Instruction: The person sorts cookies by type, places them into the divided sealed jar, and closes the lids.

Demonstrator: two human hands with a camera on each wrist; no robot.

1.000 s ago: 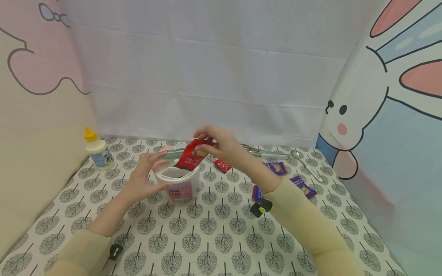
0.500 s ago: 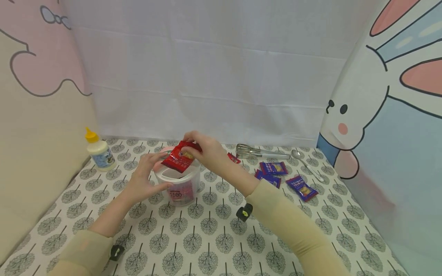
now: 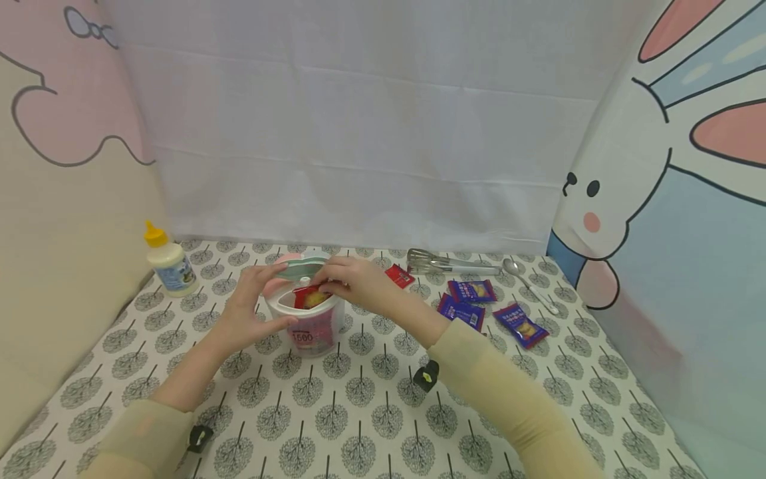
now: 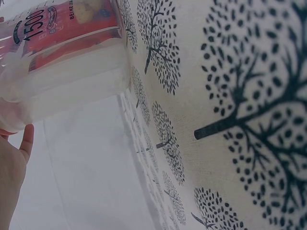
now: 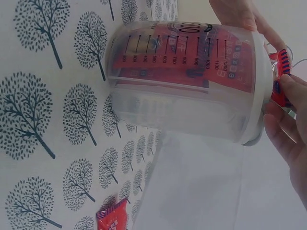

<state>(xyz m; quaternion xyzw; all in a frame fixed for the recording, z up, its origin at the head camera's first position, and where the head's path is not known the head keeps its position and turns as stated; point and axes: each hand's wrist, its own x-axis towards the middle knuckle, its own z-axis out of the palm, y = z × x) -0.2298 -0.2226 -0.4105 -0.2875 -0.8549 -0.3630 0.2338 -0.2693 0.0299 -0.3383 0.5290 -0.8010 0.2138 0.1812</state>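
A clear plastic canister point(image 3: 314, 338) with a white rim stands upright on the table, its green-lined lid point(image 3: 302, 269) raised. My left hand point(image 3: 247, 314) grips it from the left, thumb at the near side of the rim and fingers up by the lid. Between thumb and fingers, my right hand point(image 3: 359, 285) pinches a red snack packet point(image 3: 306, 297) at the canister's opening, the packet's lower part within the rim. Through the clear wall in the right wrist view, more red packets point(image 5: 225, 57) show inside.
One red packet point(image 3: 399, 275) lies right of the canister. Purple snack packets point(image 3: 520, 326) lie farther right. Behind them are a whisk point(image 3: 427, 262) and a spoon point(image 3: 529, 286). A yellow-capped squeeze bottle point(image 3: 173, 267) stands at the back left, near the cloth walls.
My right hand has moved left and down, bringing the red packet from above the canister into its opening. The left hand has stayed on the canister.
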